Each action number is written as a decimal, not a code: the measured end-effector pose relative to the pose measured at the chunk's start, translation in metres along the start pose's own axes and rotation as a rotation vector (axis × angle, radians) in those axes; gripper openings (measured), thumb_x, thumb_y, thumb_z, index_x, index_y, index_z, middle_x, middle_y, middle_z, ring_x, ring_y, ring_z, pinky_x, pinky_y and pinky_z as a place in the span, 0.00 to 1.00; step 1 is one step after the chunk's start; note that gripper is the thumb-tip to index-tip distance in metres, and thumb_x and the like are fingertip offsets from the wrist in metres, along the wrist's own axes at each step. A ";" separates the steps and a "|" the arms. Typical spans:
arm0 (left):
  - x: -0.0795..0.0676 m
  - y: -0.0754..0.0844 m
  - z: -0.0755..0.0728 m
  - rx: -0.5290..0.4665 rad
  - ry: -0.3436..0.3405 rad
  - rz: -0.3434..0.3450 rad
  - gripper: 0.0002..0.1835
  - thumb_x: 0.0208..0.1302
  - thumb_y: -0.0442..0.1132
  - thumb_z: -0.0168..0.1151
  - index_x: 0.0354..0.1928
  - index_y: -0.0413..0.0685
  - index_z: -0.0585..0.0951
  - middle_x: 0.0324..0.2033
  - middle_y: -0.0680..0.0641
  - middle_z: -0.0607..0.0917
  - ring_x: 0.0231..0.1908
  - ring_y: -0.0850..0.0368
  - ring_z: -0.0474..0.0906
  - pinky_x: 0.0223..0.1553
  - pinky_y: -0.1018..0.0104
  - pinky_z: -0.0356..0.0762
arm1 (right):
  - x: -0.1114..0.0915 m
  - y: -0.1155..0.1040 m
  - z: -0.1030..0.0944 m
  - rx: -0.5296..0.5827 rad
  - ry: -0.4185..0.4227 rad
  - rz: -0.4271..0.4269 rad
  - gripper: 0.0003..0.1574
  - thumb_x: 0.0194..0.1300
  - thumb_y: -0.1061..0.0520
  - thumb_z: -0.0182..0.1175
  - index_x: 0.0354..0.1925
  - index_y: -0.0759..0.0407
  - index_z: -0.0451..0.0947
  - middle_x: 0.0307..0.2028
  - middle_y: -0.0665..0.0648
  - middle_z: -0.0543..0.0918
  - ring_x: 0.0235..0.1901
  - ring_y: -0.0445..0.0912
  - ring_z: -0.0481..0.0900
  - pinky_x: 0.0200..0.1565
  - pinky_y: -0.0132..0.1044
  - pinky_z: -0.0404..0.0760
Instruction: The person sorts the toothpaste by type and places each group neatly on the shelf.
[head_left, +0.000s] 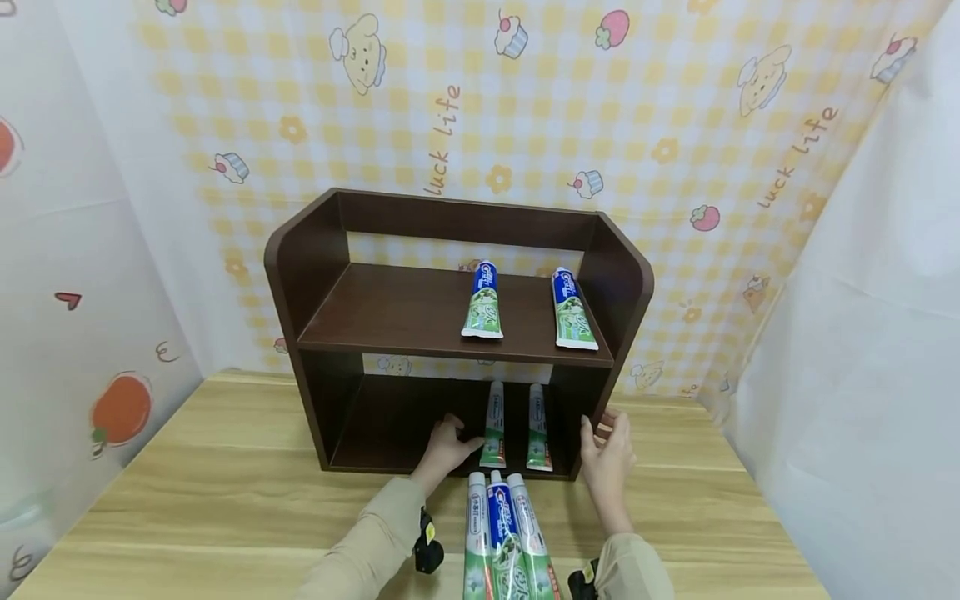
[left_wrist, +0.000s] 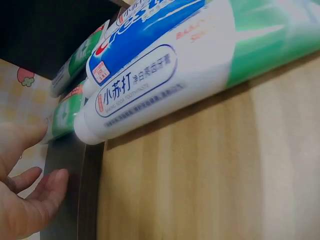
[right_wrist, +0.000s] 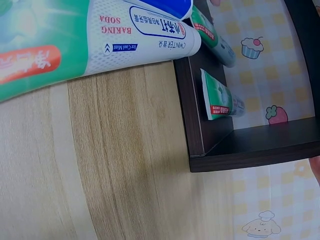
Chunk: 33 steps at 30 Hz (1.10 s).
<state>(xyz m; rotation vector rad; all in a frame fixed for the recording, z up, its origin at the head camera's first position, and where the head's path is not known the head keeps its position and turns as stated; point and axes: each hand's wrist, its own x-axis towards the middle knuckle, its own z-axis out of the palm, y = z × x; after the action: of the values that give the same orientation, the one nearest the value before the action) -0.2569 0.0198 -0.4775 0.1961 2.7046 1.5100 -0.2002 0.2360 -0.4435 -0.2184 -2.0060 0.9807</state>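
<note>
In the head view my left hand (head_left: 447,446) reaches into the lower level of a dark brown shelf rack (head_left: 405,350). Its thumb is at the left toothpaste tube (head_left: 493,429) lying there, while the other fingers are loosely bent with nothing between them. A second toothpaste tube (head_left: 537,429) lies to the right of that one. My right hand (head_left: 609,462) is against the outside of the rack's right side panel, thumb near its front edge; the right wrist view shows only a bit of a finger (right_wrist: 315,167) there. Whether it grips the panel is hidden.
On the upper level lie two blue-and-green toothpaste tubes (head_left: 483,302). Three more tubes lie side by side on the wooden table (head_left: 225,500) before the rack: a blue one (head_left: 501,517) between two white ones (left_wrist: 135,95). A patterned cloth (head_left: 480,108) hangs behind.
</note>
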 end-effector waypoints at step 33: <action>-0.106 0.004 -0.005 -0.024 -0.224 -0.100 0.48 0.44 0.40 0.70 0.61 0.21 0.54 0.50 0.25 0.69 0.48 0.30 0.71 0.49 0.41 0.72 | 0.001 -0.002 0.000 0.012 -0.010 0.036 0.16 0.56 0.64 0.61 0.42 0.70 0.68 0.35 0.67 0.77 0.29 0.59 0.81 0.28 0.07 0.65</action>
<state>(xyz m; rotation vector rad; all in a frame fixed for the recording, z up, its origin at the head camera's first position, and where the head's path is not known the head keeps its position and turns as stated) -0.1523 0.0041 -0.4739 0.2114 2.4827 1.4009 -0.2003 0.2350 -0.4412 -0.2446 -2.0117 1.0179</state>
